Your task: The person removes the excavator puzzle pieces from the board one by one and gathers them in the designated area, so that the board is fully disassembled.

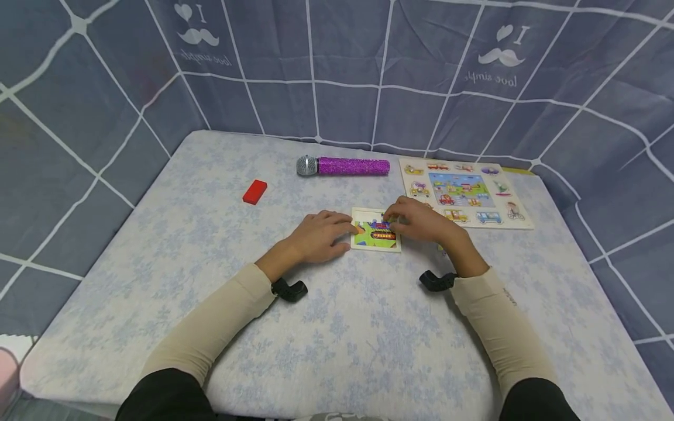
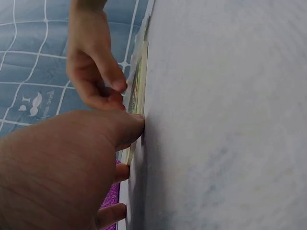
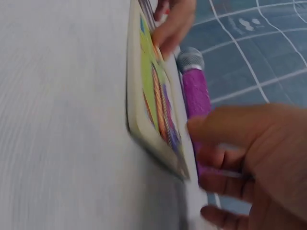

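Observation:
A small square picture puzzle (image 1: 376, 248) in a pale frame lies on the table between the hands, showing an orange and purple vehicle on green. My left hand (image 1: 320, 237) is at its left side, with fingertips touching the frame and the picture's edge. In the left wrist view the thumb (image 2: 130, 128) reaches the frame's near side. Over the puzzle's upper right part is my right hand (image 1: 418, 221), its fingers loosely bent. The right wrist view shows that hand's thumb and fingers (image 3: 225, 184) apart beside the frame, with nothing between them.
A purple glittery microphone (image 1: 354, 166) lies behind the puzzle. To the back right is a larger vehicle puzzle board (image 1: 508, 219), partly behind the right hand. A red block (image 1: 255, 192) sits at the back left. Patterned curtains (image 1: 347, 111) hang along the table's back edge.

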Demonstrator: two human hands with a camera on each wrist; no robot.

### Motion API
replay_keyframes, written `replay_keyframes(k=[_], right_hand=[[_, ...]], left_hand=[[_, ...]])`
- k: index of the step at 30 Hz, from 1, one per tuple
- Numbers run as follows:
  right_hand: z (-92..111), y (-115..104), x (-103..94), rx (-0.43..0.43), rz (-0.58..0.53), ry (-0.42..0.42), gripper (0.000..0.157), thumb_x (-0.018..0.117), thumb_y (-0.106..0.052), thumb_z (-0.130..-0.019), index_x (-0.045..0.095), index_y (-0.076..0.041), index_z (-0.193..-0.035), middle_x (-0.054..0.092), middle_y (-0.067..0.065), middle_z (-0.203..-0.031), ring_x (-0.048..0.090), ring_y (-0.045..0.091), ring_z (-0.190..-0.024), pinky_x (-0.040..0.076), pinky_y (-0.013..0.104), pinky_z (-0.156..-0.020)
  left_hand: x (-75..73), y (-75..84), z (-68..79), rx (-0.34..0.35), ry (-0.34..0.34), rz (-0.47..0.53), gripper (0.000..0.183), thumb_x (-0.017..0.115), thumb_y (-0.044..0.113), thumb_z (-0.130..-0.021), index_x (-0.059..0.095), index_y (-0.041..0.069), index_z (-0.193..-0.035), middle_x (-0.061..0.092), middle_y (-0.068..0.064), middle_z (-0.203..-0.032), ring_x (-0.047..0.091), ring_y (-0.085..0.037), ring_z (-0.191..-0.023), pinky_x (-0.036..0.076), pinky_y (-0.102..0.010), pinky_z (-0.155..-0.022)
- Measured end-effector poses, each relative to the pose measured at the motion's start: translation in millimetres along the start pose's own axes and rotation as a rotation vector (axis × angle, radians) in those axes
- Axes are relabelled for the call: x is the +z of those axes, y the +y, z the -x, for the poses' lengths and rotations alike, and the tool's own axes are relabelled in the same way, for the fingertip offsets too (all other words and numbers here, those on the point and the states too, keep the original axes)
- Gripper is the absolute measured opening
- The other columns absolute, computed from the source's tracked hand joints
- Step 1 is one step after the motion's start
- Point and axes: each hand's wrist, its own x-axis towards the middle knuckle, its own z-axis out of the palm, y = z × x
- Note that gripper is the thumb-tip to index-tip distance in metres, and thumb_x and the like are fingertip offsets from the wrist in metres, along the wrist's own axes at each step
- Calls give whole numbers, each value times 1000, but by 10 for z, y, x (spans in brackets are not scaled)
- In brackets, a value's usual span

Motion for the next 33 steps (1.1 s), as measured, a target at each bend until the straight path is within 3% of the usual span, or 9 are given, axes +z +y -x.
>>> replay_keyframes(k=[6, 15, 25, 33], right_hand=[[-150, -76, 107, 48, 33, -33, 21, 62, 0, -95, 67, -1, -116, 58, 16, -102, 54, 26, -85, 47, 44, -79], [-176, -71, 113, 102, 13, -33, 24, 64, -2, -90, 64, -5, -114, 45, 14, -93, 42, 25, -80, 37, 39, -69], [-127, -34, 162, 78, -38, 33, 18, 67, 1, -86, 64, -8, -101, 41, 15, -97, 38, 30, -88, 32, 41, -74], [-132, -10, 172, 69, -19, 35, 26, 68, 0, -88, 69, -8, -113, 46, 15, -99, 39, 29, -88, 33, 42, -75]], left_hand=[[-8, -14, 23, -8, -1, -9, 43, 53, 41, -104, 56, 28, -145, 42, -1, -156, 37, -30, -141, 38, -57, -103], [0, -25, 14, 4, 13, 2, 42, 53, 40, -104, 56, 27, -144, 43, -2, -155, 38, -31, -140, 39, -58, -102], [10, 1, 4, 7, 5, -5, 43, 53, 40, -104, 56, 27, -145, 43, -2, -156, 38, -31, -141, 39, -58, -102], [12, -7, 4, 7, 7, -9, 43, 53, 40, -104, 56, 27, -145, 43, -2, -156, 37, -31, -141, 39, -58, -102]])
